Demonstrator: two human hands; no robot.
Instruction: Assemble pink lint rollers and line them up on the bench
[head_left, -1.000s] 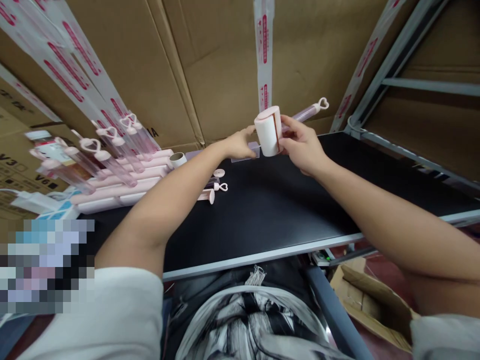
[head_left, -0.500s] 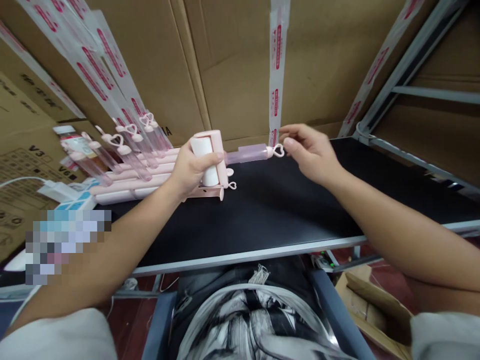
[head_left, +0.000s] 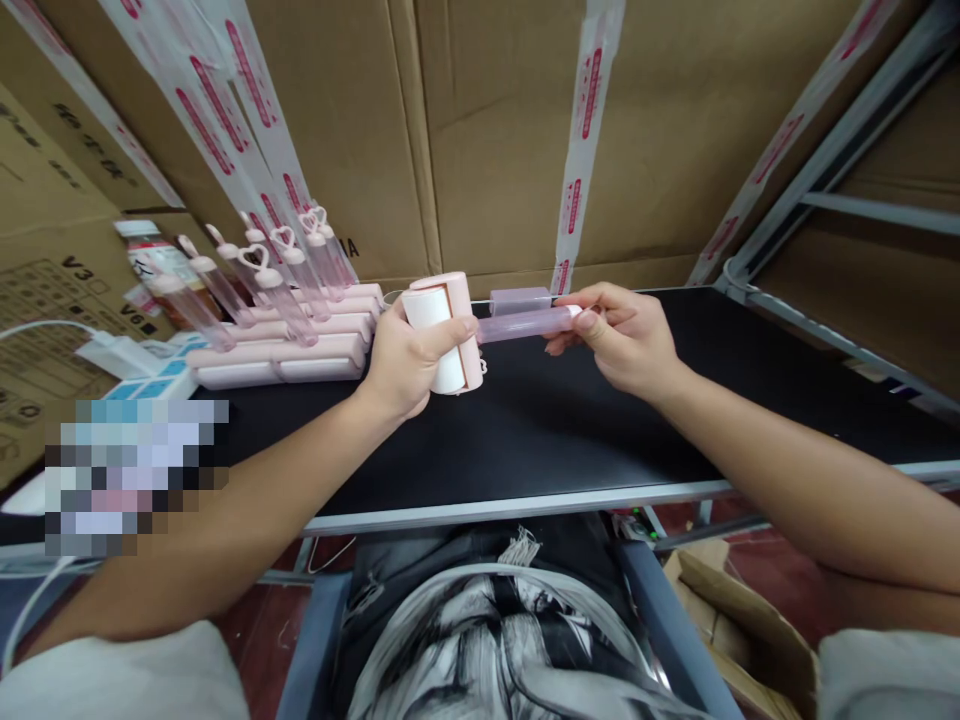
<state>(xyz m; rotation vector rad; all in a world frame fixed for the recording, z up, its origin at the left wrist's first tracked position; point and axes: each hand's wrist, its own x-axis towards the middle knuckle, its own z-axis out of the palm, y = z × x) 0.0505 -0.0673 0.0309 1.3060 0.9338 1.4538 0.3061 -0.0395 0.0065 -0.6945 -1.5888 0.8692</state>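
Two bare hands work close together over the black tabletop (head_left: 555, 440), and between them we have a pink-and-white housing (head_left: 441, 335) and a clear pinkish tube (head_left: 525, 324). Our left hand (head_left: 397, 365) closes its fingers round the housing, with the thumb (head_left: 450, 337) lying across its white cylinder. The tube reaches out sideways from the housing's right side; we cannot tell how far its end goes in. At the other end, our right hand (head_left: 626, 335) pinches the tube's pale tip, thumb against fingers.

Our left forearm slants up from the lower left and our right forearm from the lower right, so the hands face each other with the tube lying nearly level across the gap. The housing is tilted slightly.

Just behind the tube we see a translucent lilac piece (head_left: 520, 298), and a small pale loop (head_left: 484, 366) shows by the housing's lower right edge. Left of our left hand, near it, lies a group of pink bodies (head_left: 277, 362) with upright tubes (head_left: 289, 300). A cardboard wall (head_left: 495, 150) rises behind the tabletop's back edge. Toward us, black surface runs to the metal front edge (head_left: 517, 506); on the right it stretches toward a metal frame (head_left: 765, 240).
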